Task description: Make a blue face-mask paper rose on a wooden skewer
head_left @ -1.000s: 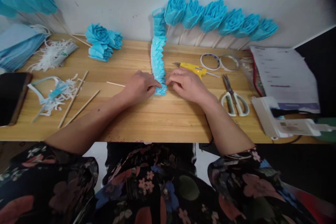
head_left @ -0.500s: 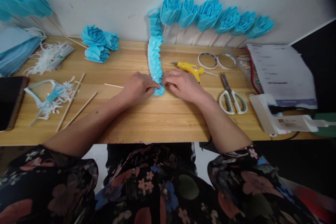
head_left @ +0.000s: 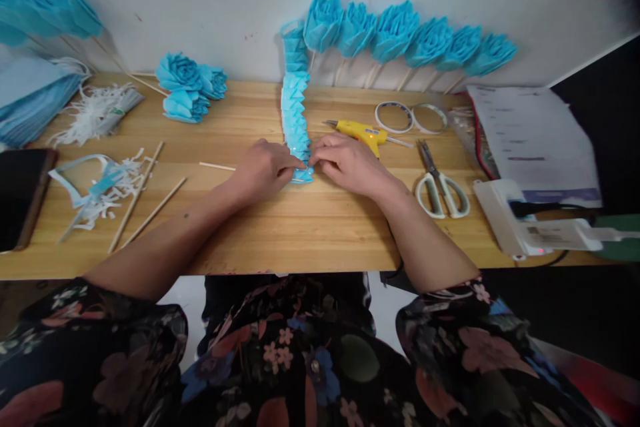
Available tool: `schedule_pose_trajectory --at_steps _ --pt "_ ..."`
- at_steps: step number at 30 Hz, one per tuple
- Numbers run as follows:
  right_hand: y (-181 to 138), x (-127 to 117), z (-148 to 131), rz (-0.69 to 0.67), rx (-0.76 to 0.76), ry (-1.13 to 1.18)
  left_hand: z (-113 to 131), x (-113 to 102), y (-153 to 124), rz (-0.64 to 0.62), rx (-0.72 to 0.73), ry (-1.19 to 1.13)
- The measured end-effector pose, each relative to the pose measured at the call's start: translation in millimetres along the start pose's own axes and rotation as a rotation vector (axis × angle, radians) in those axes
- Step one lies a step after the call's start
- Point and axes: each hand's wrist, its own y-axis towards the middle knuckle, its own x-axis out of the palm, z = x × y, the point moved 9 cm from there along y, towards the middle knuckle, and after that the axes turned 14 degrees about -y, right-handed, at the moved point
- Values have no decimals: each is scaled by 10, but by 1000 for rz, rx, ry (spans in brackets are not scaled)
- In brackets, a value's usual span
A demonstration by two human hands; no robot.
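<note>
A long strip of folded blue fabric (head_left: 294,103) runs down the table toward me, its far end leaning up the wall. My left hand (head_left: 267,168) presses on the near end of this strip from the left, index finger stretched across it and the other fingers curled. On the right edge of the same end, my right hand (head_left: 337,161) pinches the pleats with thumb and fingers closed. Just beyond my right hand lies a yellow glue gun (head_left: 357,132). A thin wooden stick (head_left: 217,165) pokes out beside my left hand.
Several blue fabric flowers (head_left: 395,30) on sticks lean against the wall, with more flowers (head_left: 183,73) at the left. Scissors (head_left: 440,187), tape rolls (head_left: 394,117) and a power strip (head_left: 505,213) lie to the right. Loose sticks (head_left: 135,197), white scraps (head_left: 97,187) and a phone (head_left: 23,197) are left.
The view has shifted very slightly. Both hands stay at the strip's near end, with barely any finger movement.
</note>
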Motion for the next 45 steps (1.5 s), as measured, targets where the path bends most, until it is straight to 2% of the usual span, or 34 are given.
schedule_pose_trajectory --at_steps 7,10,18,29,34,39,43,45 --pt "-26 -44 113 39 74 -45 25 -276 -31 174 -82 -168" --pt "-32 -23 126 21 98 -54 14 -344 -53 200 -91 -242" --pt "-38 -19 119 14 112 -63 -117 -478 -119 192 -130 -174" --pt "-60 -90 113 17 149 -102 -159 -368 -131 44 -166 -165" --pt "-60 -65 120 -12 156 -93 -7 -361 -122 3 -80 -248" --pt "-59 -44 125 -40 167 -44 131 -356 -117 21 30 -184" --pt "-61 -36 123 -68 187 -33 36 -373 -125 25 5 -90" --pt "-58 -23 111 -83 187 -29 -62 -372 -133 -16 -44 -49"
